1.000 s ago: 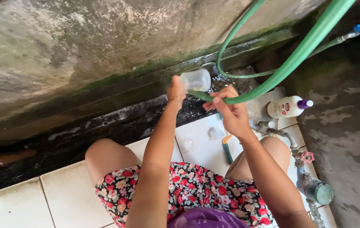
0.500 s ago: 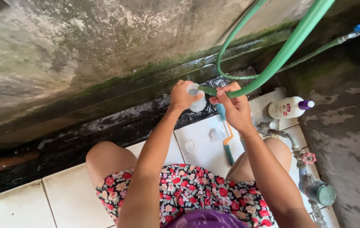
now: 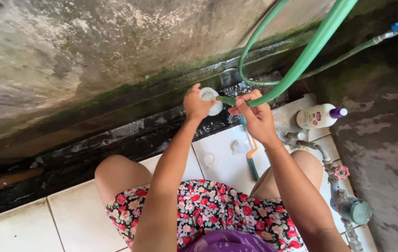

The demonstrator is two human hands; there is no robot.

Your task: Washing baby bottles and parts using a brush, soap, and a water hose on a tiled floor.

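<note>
Clear bottle (image 3: pixel 209 99) was gripped in left hand (image 3: pixel 196 103), mouth turned toward hose (image 3: pixel 297 65) tip. Hose was clenched in right hand (image 3: pixel 254 115), just beside bottle, over wet gutter (image 3: pixel 129 133). Brush (image 3: pixel 249 142) was left on tile below.

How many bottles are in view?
2. A clear bottle is in the left hand, at the end of the hose. A white bottle with a purple cap lies by the tap. Others may be hidden.

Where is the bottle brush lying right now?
In the head view the bottle brush lies on the white tiled floor, just below the right hand that grips the green hose, between the person's knees.
</note>
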